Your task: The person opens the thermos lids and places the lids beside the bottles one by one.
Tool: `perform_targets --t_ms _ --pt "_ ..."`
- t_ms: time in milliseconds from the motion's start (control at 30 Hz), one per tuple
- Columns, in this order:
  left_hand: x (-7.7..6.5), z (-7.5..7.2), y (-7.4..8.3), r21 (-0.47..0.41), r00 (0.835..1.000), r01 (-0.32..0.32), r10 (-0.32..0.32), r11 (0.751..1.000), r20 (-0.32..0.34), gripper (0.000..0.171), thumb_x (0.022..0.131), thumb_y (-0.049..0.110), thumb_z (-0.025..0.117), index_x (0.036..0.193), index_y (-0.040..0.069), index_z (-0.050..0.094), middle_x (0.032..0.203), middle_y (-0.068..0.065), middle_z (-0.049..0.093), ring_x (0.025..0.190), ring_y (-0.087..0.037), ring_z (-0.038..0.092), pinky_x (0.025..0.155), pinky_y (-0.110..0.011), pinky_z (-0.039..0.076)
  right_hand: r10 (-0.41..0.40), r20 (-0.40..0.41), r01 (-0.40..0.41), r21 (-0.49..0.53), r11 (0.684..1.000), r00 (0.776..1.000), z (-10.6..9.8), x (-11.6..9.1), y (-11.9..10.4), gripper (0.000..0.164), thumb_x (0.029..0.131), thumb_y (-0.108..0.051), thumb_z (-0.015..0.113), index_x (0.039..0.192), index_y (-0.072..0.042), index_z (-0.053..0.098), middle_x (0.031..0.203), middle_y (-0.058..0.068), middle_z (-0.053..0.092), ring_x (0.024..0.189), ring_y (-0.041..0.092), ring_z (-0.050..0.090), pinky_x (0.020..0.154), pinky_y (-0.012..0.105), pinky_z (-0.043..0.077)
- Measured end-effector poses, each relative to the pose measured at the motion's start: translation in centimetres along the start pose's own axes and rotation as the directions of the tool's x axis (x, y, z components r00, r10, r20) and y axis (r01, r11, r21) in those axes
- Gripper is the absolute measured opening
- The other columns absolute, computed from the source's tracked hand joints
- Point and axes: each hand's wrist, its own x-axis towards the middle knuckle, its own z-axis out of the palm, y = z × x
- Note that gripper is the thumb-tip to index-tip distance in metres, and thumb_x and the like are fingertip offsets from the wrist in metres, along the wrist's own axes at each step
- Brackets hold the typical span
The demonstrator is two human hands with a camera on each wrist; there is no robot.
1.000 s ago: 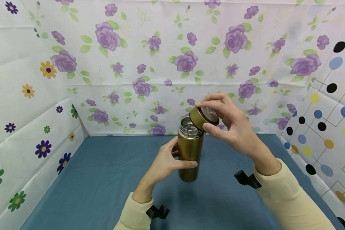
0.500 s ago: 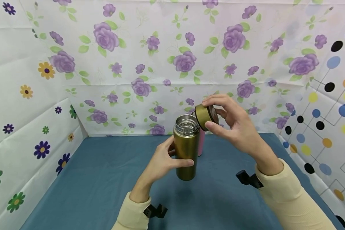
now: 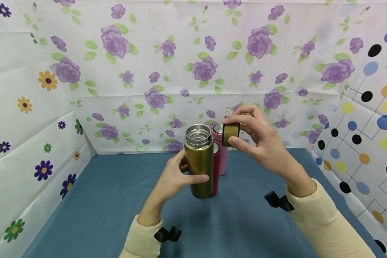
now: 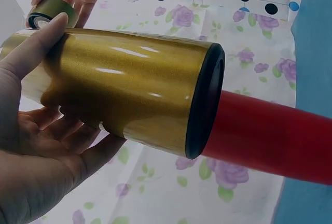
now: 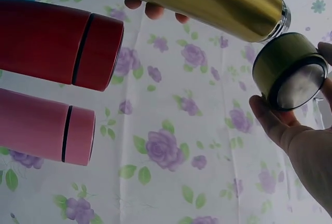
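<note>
The left hand [image 3: 173, 177] grips, lower than the pinching right hand [image 3: 263, 142].

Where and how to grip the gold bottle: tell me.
Grip the gold bottle around its body, below the open silver neck, probably best from the left: that part is round, straight-sided and roughly upright, and the red bottle shows behind its right edge.

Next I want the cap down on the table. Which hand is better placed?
Probably the right hand: it holds the cap, which is apart from the open gold bottle, above the table. The left hand is occupied, gripping the bottle.
</note>
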Motion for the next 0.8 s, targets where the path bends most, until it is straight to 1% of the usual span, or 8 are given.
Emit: perform_targets --t_ms 133,267,367,500,633,733,800 --pt "0.0 -0.4 0.2 0.008 1.0 -0.007 0.007 1.0 -0.004 0.076 0.083 0.025 0.09 0.149 0.025 0.053 0.139 0.001 0.061 0.124 -0.024 0.061 0.107 -0.054 0.049 0.002 -0.012 -0.002 0.01 1.0 1.0 0.1 -0.1 0.2 0.035 0.1 -0.002 0.069 0.134 0.0 0.062 0.134 0.012 0.049 0.126 0.027 0.049 0.111 0.032 0.046" --pt "-0.1 -0.8 0.3 0.017 1.0 0.01 -0.01 1.0 -0.01 0.077 0.083 0.026 0.09 0.15 0.024 0.052 0.141 0.001 0.06 0.126 -0.025 0.061 0.108 -0.056 0.048 0.029 -0.013 -0.029 0.019 0.999 0.999 0.4 -0.3 0.5 0.036 0.098 0.001 0.07 0.133 -0.001 0.061 0.137 0.012 0.053 0.129 0.026 0.05 0.109 0.03 0.048" --pt "-0.2 -1.0 0.3 0.022 1.0 0.021 -0.021 1.0 -0.016 0.077 0.083 0.026 0.09 0.15 0.025 0.052 0.141 0.001 0.06 0.127 -0.026 0.06 0.108 -0.058 0.047 0.055 -0.014 -0.054 0.041 0.998 0.998 0.6 -0.6 0.6 0.037 0.097 0.003 0.071 0.132 0.0 0.06 0.138 0.013 0.054 0.131 0.026 0.051 0.109 0.03 0.048" --pt "-0.3 -1.3 0.3 0.032 0.999 0.034 -0.033 0.999 -0.029 0.077 0.083 0.027 0.09 0.15 0.025 0.052 0.141 0.001 0.06 0.127 -0.026 0.06 0.108 -0.058 0.047 0.073 -0.017 -0.072 0.061 0.996 0.997 1.0 -1.0 0.8 0.037 0.095 0.005 0.072 0.129 0.001 0.058 0.136 0.016 0.054 0.13 0.026 0.051 0.11 0.032 0.048" --pt "-0.3 -1.7 0.2 0.038 0.998 0.049 -0.047 0.998 -0.042 0.077 0.082 0.028 0.09 0.15 0.025 0.052 0.141 0.0 0.059 0.126 -0.028 0.06 0.107 -0.059 0.048 0.089 -0.028 -0.087 0.065 0.994 0.996 1.4 -1.3 1.1 0.038 0.093 0.005 0.074 0.125 0.002 0.055 0.136 0.014 0.054 0.128 0.025 0.054 0.109 0.031 0.048" --pt "-0.4 -2.1 0.3 0.043 0.997 0.049 -0.047 0.998 -0.054 0.077 0.083 0.028 0.09 0.15 0.025 0.052 0.14 -0.002 0.059 0.126 -0.029 0.06 0.106 -0.059 0.049 0.102 -0.044 -0.099 0.069 0.993 0.994 1.6 -1.5 1.2 0.038 0.092 0.005 0.076 0.123 0.002 0.053 0.137 0.014 0.055 0.127 0.024 0.057 0.109 0.029 0.048" --pt "-0.4 -2.3 0.4 0.048 0.997 0.048 -0.045 0.998 -0.063 0.076 0.083 0.028 0.09 0.149 0.025 0.052 0.139 -0.002 0.059 0.126 -0.029 0.059 0.105 -0.058 0.05 0.111 -0.054 -0.106 0.079 0.991 0.992 1.7 -1.6 1.3 0.039 0.091 0.005 0.076 0.122 0.002 0.052 0.138 0.017 0.054 0.127 0.024 0.058 0.109 0.029 0.048"
